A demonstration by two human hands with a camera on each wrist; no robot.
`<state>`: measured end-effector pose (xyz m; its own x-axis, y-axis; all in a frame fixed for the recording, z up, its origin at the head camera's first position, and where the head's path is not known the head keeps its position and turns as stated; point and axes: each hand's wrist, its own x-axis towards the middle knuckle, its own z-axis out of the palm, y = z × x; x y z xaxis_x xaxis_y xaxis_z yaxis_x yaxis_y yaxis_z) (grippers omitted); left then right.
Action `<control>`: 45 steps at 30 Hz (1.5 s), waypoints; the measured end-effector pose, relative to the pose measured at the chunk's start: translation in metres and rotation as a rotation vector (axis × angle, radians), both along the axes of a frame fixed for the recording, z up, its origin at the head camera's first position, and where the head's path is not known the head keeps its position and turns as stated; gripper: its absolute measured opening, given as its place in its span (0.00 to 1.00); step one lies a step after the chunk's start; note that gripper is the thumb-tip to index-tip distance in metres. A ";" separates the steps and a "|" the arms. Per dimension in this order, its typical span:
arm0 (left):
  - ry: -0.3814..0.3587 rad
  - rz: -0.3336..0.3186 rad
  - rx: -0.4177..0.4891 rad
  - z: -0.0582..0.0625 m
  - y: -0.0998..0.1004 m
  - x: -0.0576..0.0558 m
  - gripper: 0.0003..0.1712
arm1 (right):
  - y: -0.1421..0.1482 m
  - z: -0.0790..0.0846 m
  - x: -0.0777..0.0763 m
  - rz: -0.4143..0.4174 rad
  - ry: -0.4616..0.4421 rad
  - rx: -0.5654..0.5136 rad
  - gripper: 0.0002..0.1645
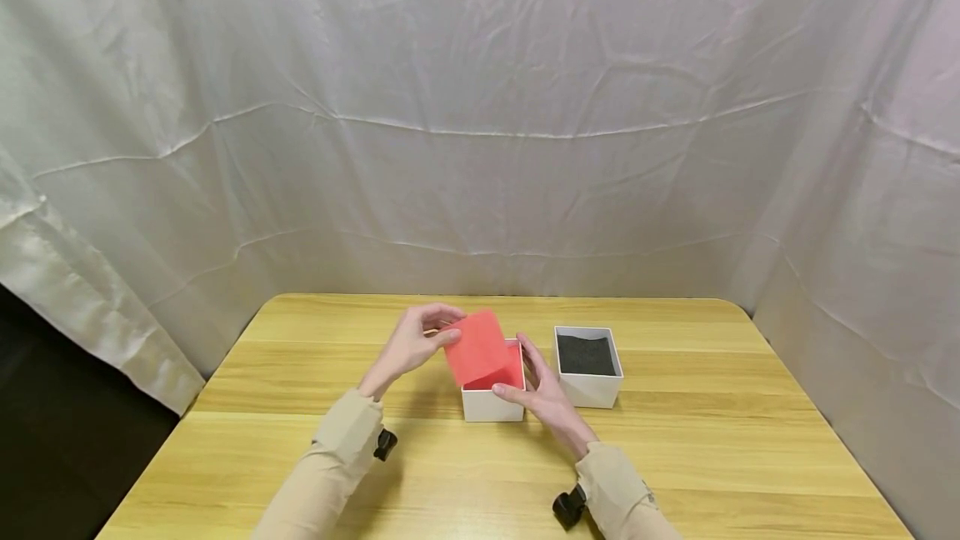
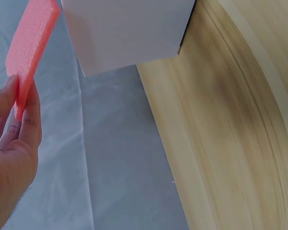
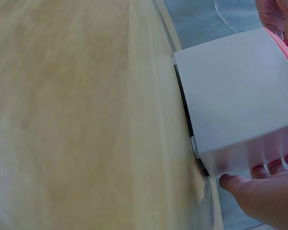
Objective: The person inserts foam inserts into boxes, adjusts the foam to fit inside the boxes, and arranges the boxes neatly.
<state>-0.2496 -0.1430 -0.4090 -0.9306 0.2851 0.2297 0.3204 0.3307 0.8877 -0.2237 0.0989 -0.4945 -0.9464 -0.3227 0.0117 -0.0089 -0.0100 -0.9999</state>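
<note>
My left hand (image 1: 412,346) pinches a thin, flat red foam sheet (image 1: 477,346) between thumb and fingers. The sheet is tilted over a white box (image 1: 492,407), covering part of its opening. More red (image 1: 514,371) shows inside the box; whether it is a separate piece is hidden. My right hand (image 1: 550,398) grips the box from its right side, thumb at the front rim and fingers toward the back. From the left wrist, the foam sheet (image 2: 32,45) appears edge-on in the fingers. In the right wrist view, the right hand (image 3: 269,191) lies against the box wall (image 3: 235,91).
A second white box (image 1: 591,392) stands open just right of my right hand, with dark grey foam (image 1: 586,355) inside. Both boxes are on a wooden table (image 1: 697,440). Pale curtains (image 1: 495,190) hang behind the table and along its sides.
</note>
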 end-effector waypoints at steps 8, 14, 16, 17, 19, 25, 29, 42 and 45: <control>0.011 -0.011 -0.027 0.000 0.009 -0.002 0.16 | -0.001 0.000 0.000 -0.006 0.002 0.006 0.60; 0.028 -0.020 -0.064 0.001 0.017 -0.004 0.16 | -0.001 0.000 0.000 -0.007 0.004 0.004 0.61; 0.044 -0.038 -0.086 0.000 0.018 -0.005 0.15 | -0.001 0.000 -0.001 -0.003 0.007 -0.001 0.61; 0.043 -0.044 -0.095 -0.001 0.019 -0.005 0.15 | -0.001 0.000 -0.001 0.000 0.011 -0.001 0.61; 0.059 -0.060 -0.117 -0.003 0.020 -0.006 0.15 | -0.001 -0.001 -0.001 0.004 0.018 -0.001 0.61; 0.069 -0.096 -0.172 -0.007 0.022 -0.007 0.15 | -0.002 -0.001 -0.001 0.008 0.021 -0.013 0.60; 0.084 -0.128 -0.222 -0.010 0.023 -0.007 0.16 | -0.003 -0.001 0.000 0.006 0.020 -0.026 0.61; 0.186 -0.088 -0.413 -0.017 0.026 -0.001 0.19 | -0.003 0.000 0.000 0.002 0.017 0.004 0.61; 0.175 -0.105 -0.423 -0.017 0.027 0.000 0.20 | -0.003 0.000 0.000 0.004 0.007 -0.006 0.61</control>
<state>-0.2495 -0.1158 -0.4260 -0.8490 0.4785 0.2240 0.5048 0.6095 0.6113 -0.2232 0.0960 -0.4941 -0.9452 -0.3260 0.0206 -0.0162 -0.0160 -0.9997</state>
